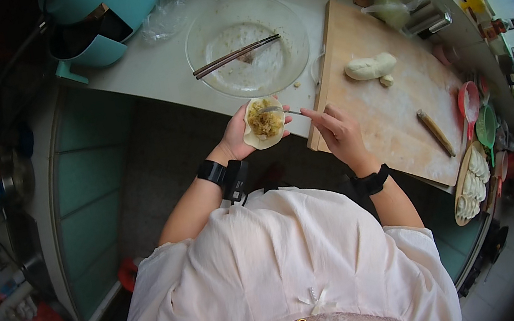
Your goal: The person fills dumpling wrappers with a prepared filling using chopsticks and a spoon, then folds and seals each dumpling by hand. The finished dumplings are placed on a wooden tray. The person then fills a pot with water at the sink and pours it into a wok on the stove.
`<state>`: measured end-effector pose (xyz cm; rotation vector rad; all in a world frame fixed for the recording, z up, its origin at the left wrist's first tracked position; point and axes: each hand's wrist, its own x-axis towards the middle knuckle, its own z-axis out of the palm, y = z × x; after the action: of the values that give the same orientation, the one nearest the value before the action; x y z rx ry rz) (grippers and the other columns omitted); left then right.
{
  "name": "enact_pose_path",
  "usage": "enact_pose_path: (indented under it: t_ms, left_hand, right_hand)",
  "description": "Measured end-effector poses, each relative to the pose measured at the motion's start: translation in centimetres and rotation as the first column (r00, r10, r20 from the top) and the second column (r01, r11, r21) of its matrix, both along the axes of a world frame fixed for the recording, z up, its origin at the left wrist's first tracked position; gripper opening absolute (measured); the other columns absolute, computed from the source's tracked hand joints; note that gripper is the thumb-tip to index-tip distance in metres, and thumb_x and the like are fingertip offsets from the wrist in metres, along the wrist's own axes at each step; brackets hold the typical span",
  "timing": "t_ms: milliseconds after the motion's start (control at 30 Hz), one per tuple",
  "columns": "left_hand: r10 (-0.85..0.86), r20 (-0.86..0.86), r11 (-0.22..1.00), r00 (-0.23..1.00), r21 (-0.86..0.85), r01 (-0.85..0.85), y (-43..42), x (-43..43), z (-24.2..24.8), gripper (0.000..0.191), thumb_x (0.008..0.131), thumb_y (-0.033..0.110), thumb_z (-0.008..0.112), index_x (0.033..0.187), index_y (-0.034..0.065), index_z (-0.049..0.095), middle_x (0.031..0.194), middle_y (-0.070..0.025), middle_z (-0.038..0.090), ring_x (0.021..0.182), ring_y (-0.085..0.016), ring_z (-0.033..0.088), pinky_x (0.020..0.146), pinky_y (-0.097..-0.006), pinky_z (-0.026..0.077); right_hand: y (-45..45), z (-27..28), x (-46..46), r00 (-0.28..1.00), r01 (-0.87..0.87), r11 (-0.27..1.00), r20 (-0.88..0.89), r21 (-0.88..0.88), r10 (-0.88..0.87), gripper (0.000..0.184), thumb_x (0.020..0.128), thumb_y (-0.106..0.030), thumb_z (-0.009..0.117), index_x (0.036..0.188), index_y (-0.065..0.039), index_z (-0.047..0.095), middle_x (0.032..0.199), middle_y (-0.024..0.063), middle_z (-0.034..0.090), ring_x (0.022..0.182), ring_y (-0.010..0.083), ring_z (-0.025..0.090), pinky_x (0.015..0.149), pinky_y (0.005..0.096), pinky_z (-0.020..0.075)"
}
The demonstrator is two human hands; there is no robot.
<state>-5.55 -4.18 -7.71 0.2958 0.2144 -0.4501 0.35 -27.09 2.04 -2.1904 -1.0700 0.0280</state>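
A round dough wrapper (257, 141) lies across the palm of my left hand (236, 136), whose fingertips show past its right side. Chopped yellowish-green filling (265, 123) is heaped on the middle of the wrapper. My right hand (338, 131) grips the handle of a metal spoon (285, 110); its bowl rests against the top of the filling. Just beyond my hands stands a large clear glass bowl (223, 86) with bits of filling stuck inside. A pair of dark chopsticks (236, 56) lies across this bowl.
On the right, a floured wooden board (372, 114) carries a dough log (370, 67), a small dough piece (386, 81) and a rolling pin (436, 133). Past it sits a tray of dumplings (471, 182) beside red (469, 100) and green strainers (486, 122). A teal air fryer (125, 0) stands back left.
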Motion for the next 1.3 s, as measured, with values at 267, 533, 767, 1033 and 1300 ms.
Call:
enact_pose_path:
  t_ms: [267,533,767,1033,1300]
  left_hand:
    - [-0.02,-0.014,0.999,1.0,0.042,0.021,-0.1,0.4,-0.2,0.053,0.104,0.039,0.023,0.14,0.0063,0.042,0.14,-0.019,0.048,0.122,-0.038,0.053,0.097,-0.0528,0.049]
    - [-0.065,-0.008,0.997,0.998,-0.048,0.064,0.2,-0.8,1.6,0.056,0.103,0.046,0.029,0.144,0.01,0.038,0.143,-0.0188,0.045,0.123,-0.039,0.052,0.098,-0.0543,0.047]
    - [0.02,0.088,0.991,0.996,0.133,-0.032,0.9,-1.5,5.0,0.07,0.097,0.059,0.038,0.148,0.0122,0.032,0.146,-0.0191,0.041,0.126,-0.041,0.049,0.099,-0.0557,0.046]
    - [0.137,0.104,0.989,0.985,0.033,-0.142,1.1,0.5,7.2,0.066,0.099,0.057,0.033,0.149,0.0148,0.031,0.147,-0.0182,0.04,0.127,-0.041,0.048,0.103,-0.0569,0.042]
    - [0.185,0.1,0.981,0.978,-0.082,-0.177,-0.9,2.1,8.7,0.061,0.101,0.053,0.025,0.148,0.0139,0.032,0.147,-0.0179,0.04,0.133,-0.041,0.041,0.108,-0.0566,0.035]
  right_hand:
    - [-0.4,-0.5,0.3,0.965,0.165,0.981,-0.219,0.097,-0.14,0.029,0.088,-0.003,0.062,0.115,-0.01,0.067,0.073,0.0099,0.056,0.065,0.026,0.056,0.059,0.0326,0.0442]
    - [3.1,-2.1,7.4,0.926,0.276,0.952,-0.229,-0.133,-0.301,0.023,0.096,-0.021,0.055,0.111,-0.007,0.065,0.084,0.0171,0.069,0.08,0.0352,0.065,0.07,0.0408,0.05]
    - [6.6,-2.4,9.6,0.948,0.211,0.898,-0.143,-0.386,-0.284,0.025,0.094,-0.025,0.056,0.108,-0.007,0.066,0.087,0.0191,0.07,0.086,0.0381,0.066,0.076,0.0468,0.0515]
    - [4.7,0.2,6.1,0.968,0.236,0.943,0.145,-0.235,-0.206,0.024,0.087,-0.024,0.066,0.103,-0.006,0.065,0.093,0.015,0.065,0.088,0.0343,0.062,0.074,0.0427,0.0498]
    - [2.6,1.2,-2.6,0.896,-0.06,0.998,0.442,0.024,0.043,0.036,0.076,-0.021,0.076,0.11,-0.02,0.064,0.109,-0.0039,0.06,0.1,0.0157,0.054,0.092,0.0353,0.0381]
